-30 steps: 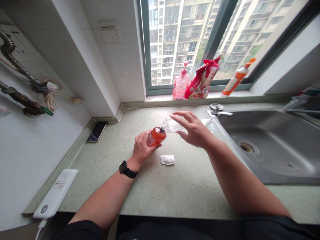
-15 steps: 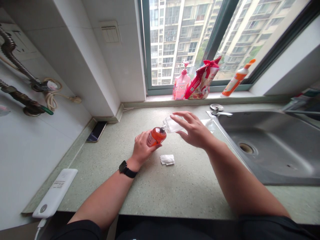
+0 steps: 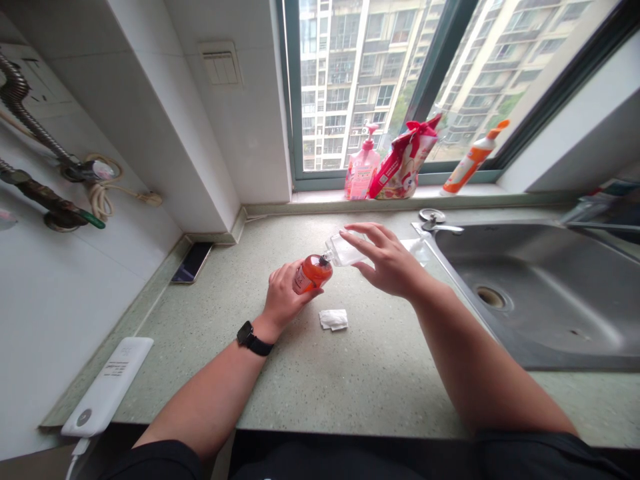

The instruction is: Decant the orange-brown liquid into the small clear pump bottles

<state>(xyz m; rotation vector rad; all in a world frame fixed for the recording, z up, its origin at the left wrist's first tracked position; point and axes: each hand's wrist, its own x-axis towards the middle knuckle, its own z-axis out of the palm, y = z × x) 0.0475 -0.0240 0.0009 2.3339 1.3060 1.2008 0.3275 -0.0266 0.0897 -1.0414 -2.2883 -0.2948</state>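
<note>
The left hand (image 3: 286, 293) wraps its fingers (image 3: 289, 272) round the orange bottle (image 3: 317, 273). The right hand (image 3: 393, 261) holds the clear bottle (image 3: 344, 249), its neck at the orange bottle's top.

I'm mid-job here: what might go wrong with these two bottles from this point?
The tilted clear bottle meets the orange bottle neck to neck, so a small shift might spill any liquid.

The right hand has spread fingers, so its hold might slip.

The folded white tissue lies nearby, so drips could wet it.
</note>
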